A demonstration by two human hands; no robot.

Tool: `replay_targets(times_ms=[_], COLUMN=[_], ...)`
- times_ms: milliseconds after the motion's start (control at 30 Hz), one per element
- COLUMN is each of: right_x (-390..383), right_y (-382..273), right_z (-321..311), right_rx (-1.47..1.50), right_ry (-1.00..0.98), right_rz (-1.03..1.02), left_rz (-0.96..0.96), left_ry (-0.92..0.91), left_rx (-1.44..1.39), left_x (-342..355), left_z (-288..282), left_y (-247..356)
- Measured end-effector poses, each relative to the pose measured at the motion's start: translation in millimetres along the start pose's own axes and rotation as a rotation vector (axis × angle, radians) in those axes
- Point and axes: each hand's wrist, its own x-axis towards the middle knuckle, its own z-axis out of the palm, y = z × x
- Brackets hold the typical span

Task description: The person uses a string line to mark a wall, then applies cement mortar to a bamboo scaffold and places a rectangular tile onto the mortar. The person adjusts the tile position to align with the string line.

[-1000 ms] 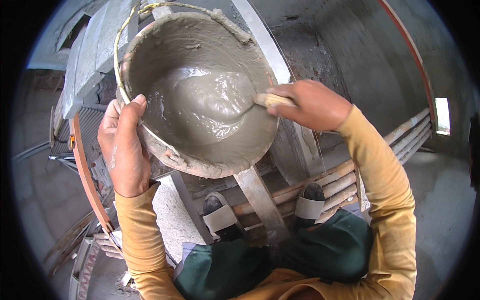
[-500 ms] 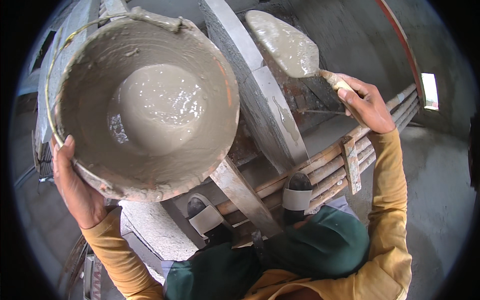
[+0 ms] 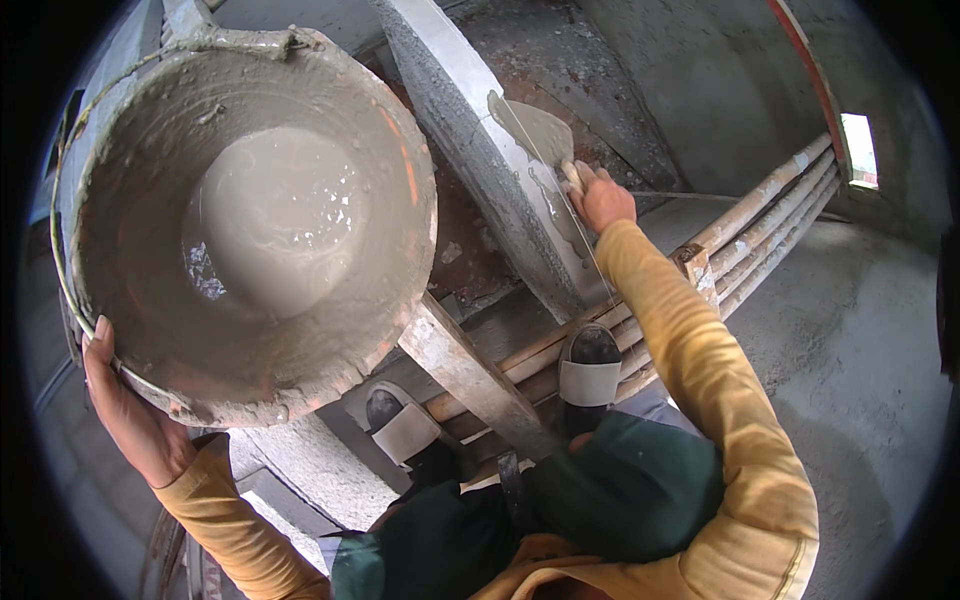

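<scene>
My left hand [image 3: 135, 395] grips the lower left rim of a large mortar-caked bucket [image 3: 395, 290], its wire handle lying along the left side. Smooth, wet grey mortar [image 3: 275, 220] fills the bottom. My right hand [image 3: 607, 200] holds a trowel by its wooden handle; the mortar-coated blade [image 3: 540, 130] is at the top edge of a long pale concrete block [image 3: 470, 165], where wet mortar streaks the surface. A thin line runs along that edge.
Bamboo poles [image 3: 760, 215] run diagonally beside the block, with a board [image 3: 470, 375] crossing below. My sandalled feet [image 3: 590, 370] stand near them. Grey plastered walls [image 3: 650, 70], a red-edged upright [image 3: 805, 60] and a small bright opening [image 3: 860, 150] lie at the right.
The trowel came out of the bucket loaded with mortar and moved right, then down onto the block's edge. The bucket and my left hand shifted leftward, the hand also lower.
</scene>
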Motion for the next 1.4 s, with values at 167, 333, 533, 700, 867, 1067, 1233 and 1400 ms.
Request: replay_targets(times_ms=[167,333,533,700,867,1067,1233,1400], right_x=[-47.0,-74.0,-86.9,-93.8,-95.5,-64.7,-59.1,-76.5], right_y=[29.8,50.2,64.2,27.0,-71.5,-201.2,-210.0,-174.5], right_z=[-2.3,-1.0,-11.7,-115.5,-272.3,-255.4,-239.7,-254.6], right_rx=[-0.050,-0.041,-0.062,0.515,0.435,-0.325,0.092,0.691], right_ry=[-0.039,-0.028,-0.064,0.318,0.061,0.247,-0.153,-0.504], right_rz=[-0.057,-0.068,0.004,-0.248,-0.624,-0.896,-0.812,-0.525], left_rz=[-0.012,-0.038,-0.060,0.109,0.125,0.122,0.194,0.166], left_ry=[0.020,0.006,-0.073,-0.085,-0.178,-0.220,-0.197,-0.261], left_rx=[-0.036,-0.028,-0.051,0.056,0.086,0.049,0.088,-0.005], left_x=[2.1,4.5,5.7,5.0,-0.4,-10.3,-12.9,-6.0], left_z=[-3.9,-3.9,-3.0,-0.5,12.5,33.7,32.7,22.7], left_y=[0.1,0.8,-0.7,-3.8,0.0,-0.9,-4.2,-5.5])
